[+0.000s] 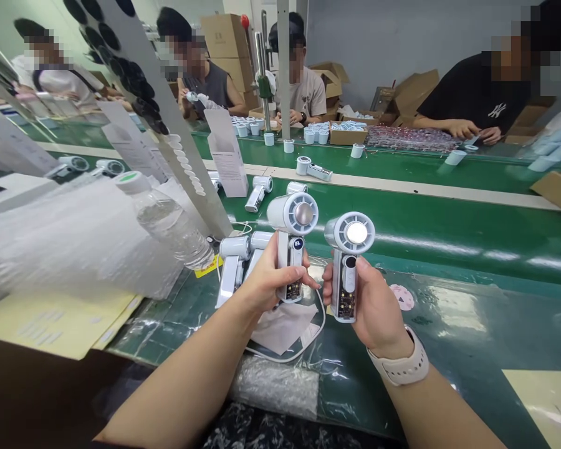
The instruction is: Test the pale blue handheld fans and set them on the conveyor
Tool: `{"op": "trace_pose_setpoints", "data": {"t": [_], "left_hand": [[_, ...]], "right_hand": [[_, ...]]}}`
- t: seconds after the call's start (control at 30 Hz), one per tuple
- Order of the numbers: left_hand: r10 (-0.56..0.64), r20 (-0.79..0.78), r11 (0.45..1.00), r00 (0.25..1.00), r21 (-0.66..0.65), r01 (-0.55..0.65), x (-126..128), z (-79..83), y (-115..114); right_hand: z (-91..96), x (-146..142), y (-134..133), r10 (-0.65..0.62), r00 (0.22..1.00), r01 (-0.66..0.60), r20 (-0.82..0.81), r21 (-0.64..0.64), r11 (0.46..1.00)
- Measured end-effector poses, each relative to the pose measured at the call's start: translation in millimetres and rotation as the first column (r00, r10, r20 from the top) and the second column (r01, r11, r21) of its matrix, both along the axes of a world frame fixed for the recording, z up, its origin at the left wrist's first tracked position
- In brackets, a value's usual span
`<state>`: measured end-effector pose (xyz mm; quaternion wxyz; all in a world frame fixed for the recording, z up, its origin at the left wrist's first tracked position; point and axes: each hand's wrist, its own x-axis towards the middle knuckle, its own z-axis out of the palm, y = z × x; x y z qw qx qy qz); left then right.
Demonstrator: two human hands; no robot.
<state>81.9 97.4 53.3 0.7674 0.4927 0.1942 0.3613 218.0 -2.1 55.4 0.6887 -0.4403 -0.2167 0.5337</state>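
My left hand (pixel 273 271) is wrapped round the handle of a pale blue handheld fan (pixel 292 215); its small round display is lit and reads 83. In my right hand (pixel 378 299) is a second handheld fan (pixel 350 234), held upright beside the first, its display dark. On both handles part of the circuit board shows at the lower end. The fans are close together but apart. Just left of my left hand, further fans (pixel 234 268) lie on the bench. A white cable (pixel 326 315) curves beneath my hands, around a piece of thin white paper (pixel 283 327).
A slanted metal post (pixel 201 206) rises at left, near a water bottle (pixel 163 218) and bubble wrap (pixel 75 237). Beyond the bench runs a green conveyor belt (pixel 402 231) carrying fans and a white box (pixel 227 159). Several co-workers (pixel 303 87) sit across it.
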Motion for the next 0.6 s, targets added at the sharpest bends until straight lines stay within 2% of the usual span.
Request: {"op": "trace_pose_setpoints", "data": {"t": [0.23,0.43,0.6], "left_hand": [[0.040,-0.062,0.999,0.997,-0.016,-0.041,1.2,4.5,-0.7],[-0.029,0.032,0.999,0.999,-0.019,0.030,1.2,1.0,-1.7],[-0.003,-0.013,1.000,1.000,-0.025,0.003,0.3,2.1,-2.8]], "right_hand": [[-0.8,-2.9,0.1,0.001,0.997,-0.001,0.079,0.004,1.000],[2.9,-2.6,-3.1,0.010,0.981,-0.011,0.192,0.000,1.000],[-0.3,-2.8,-0.4,0.006,0.987,-0.004,0.161,-0.015,1.000]]}}
